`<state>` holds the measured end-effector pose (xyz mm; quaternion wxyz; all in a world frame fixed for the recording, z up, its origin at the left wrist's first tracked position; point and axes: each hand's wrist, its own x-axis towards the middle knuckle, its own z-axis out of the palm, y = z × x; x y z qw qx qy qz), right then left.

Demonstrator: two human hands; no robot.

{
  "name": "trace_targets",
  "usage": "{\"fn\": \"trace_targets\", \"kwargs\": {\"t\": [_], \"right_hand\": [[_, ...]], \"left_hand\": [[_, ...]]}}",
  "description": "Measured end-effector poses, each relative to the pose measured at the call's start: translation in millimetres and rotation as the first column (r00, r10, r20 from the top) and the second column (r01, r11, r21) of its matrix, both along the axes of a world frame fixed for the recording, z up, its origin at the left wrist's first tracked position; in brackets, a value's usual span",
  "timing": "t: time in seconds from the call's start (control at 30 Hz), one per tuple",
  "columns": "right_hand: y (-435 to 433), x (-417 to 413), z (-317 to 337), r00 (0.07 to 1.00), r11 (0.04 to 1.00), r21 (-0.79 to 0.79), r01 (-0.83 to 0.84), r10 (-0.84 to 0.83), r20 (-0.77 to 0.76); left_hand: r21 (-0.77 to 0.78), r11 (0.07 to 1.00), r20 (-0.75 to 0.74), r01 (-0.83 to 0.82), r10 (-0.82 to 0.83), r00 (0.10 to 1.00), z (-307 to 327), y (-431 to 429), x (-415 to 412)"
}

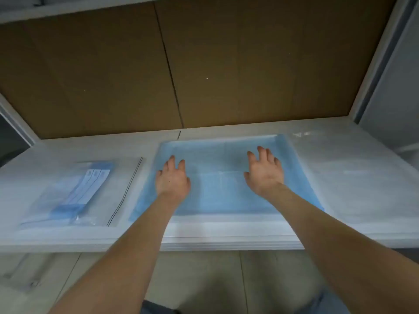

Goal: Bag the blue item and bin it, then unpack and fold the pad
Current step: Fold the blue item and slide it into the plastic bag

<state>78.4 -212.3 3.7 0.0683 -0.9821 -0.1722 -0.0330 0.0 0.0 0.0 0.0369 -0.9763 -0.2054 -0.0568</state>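
pad: blue pad lay spread flat on the middle of the white table, near the front edge.
left hand: left hand was over the pad's left part, fingers straight and loose, gripping nothing; contact unclear.
right hand: right hand was over the pad's right part, fingers spread, gripping nothing; contact unclear.
bag: clear zip bag lay flat left of the pad, apart from it.
blue item: folded blue item was inside the bag.
backdrop: cardboard wall stood behind the table.
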Motion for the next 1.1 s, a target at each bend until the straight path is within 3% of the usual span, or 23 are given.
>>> {"fn": "trace_targets", "kwargs": {"t": [0.2, 0.5, 0.73, 0.93, 1.1], "right_hand": [[-27, 16, 5, 0.989, 0.984, -0.094, 0.149, -0.148, 0.014], [1, 6, -1, 0.992, 0.998, -0.070, -0.006, -0.003, -0.124], [29, -2, -14, 0.974, 0.996, -0.041, -0.081, 0.070, -0.216], [35, -5, -16, 0.972, 0.996, -0.054, -0.076, 0.062, -0.227], [37, -4, -14, 0.972, 0.995, -0.058, -0.078, 0.063, -0.224]], "left_hand": [[-0.051, 0.977, -0.059, -0.205, 0.202, 0.978, 15, 28, -6], [-0.220, 0.871, -0.129, -0.440, 0.421, 0.898, 17, 55, -14], [-0.198, 0.882, -0.079, -0.427, 0.419, 0.904, 11, 69, -21], [-0.078, 0.899, -0.050, -0.430, 0.428, 0.903, 12, 71, -21], [-0.063, 0.948, 0.104, -0.312, 0.317, 0.943, 24, 57, -10]]}}
